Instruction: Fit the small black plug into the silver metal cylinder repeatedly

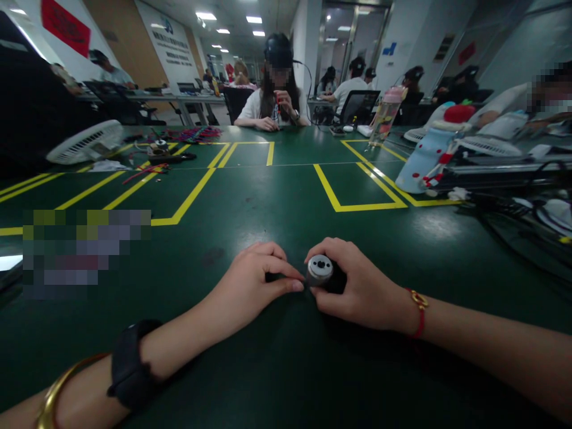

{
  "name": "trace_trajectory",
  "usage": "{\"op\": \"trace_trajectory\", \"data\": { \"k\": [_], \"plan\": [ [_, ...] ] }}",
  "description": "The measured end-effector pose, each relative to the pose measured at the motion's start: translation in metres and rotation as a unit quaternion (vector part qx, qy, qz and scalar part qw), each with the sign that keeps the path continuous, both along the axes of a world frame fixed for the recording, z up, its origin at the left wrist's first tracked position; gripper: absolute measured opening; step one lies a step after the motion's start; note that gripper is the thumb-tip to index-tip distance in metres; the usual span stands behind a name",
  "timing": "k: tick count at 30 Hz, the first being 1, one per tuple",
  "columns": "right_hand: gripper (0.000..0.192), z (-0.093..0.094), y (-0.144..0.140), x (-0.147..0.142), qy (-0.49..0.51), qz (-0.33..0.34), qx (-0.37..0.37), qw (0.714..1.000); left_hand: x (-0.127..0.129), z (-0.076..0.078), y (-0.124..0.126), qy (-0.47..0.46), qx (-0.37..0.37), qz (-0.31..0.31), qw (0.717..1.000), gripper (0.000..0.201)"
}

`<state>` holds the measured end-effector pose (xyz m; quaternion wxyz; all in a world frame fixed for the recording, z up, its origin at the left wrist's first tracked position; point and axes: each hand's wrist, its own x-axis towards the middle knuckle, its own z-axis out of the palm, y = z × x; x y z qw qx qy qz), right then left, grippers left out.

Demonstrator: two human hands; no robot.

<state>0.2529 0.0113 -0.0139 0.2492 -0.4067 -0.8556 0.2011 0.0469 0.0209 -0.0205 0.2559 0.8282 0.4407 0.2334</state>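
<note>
My right hand (353, 280) grips a small metal motor (320, 268), a short cylinder with a pale round end that has a dark centre hole and smaller holes around it. That end faces up, and thumb and fingers wrap the sides just above the green table. Just left of it, my left hand (254, 277) is closed in a pinch, thumb and forefinger tips close against the motor's side. Whatever may be between those tips is too small to make out. I cannot tell whether they touch the motor.
Yellow tape (370, 208) marks boxes on the green table (250, 202). A blue bottle (424, 155), a pink-lidded bottle (386, 116) and black cables (513, 226) lie to the right. Red wires (143, 171) and a white fan (87, 143) are at left. A person (277, 89) sits opposite.
</note>
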Motion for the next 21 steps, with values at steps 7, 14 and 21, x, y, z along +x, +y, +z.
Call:
{"op": "trace_trajectory", "data": {
  "k": [7, 14, 21],
  "plan": [
    [0.027, 0.027, 0.023, 0.023, -0.057, -0.091, 0.019, 0.994, -0.011, 0.012, 0.002, -0.052, -0.052, 0.055, 0.996, 0.025],
    [0.031, 0.07, 0.106, 0.154, -0.365, -0.367, -0.053, 0.854, -0.019, 0.018, 0.008, -0.104, -0.08, 0.19, 0.973, 0.034],
    [0.027, 0.061, 0.125, 0.206, -0.314, -0.422, -0.127, 0.841, -0.019, 0.01, 0.008, -0.116, -0.082, 0.214, 0.966, 0.036]
  ]
}}
